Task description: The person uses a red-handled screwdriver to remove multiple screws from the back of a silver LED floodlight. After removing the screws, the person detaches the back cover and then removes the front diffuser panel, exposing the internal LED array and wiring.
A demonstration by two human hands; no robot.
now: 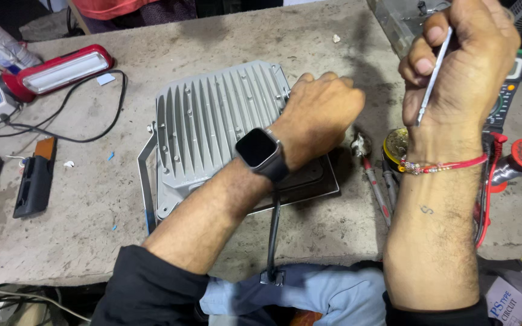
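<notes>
Nearest the camera, two bare forearms rise from dark sleeves, and everything else is best placed against the grey finned floodlight housing lying fin-side up on the worn concrete bench. Its long ribs run away from the person, toward the far edge. Closed into a loose fist, the left hand presses on the housing's right edge, a dark-faced wristwatch just behind it over the fins; I cannot tell whether anything is pinched inside that fist. Well to the right of the housing and raised above the bench, the right hand grips a thin metal rod-like tool between thumb and curled fingers, its shaft slanting down toward the wrist (the tip is hidden, so its kind stays unclear). So the left hand is on the housing, the right one apart from it. A black cable leaves the housing's near edge. Between housing and right forearm lie red-handled tools.
</notes>
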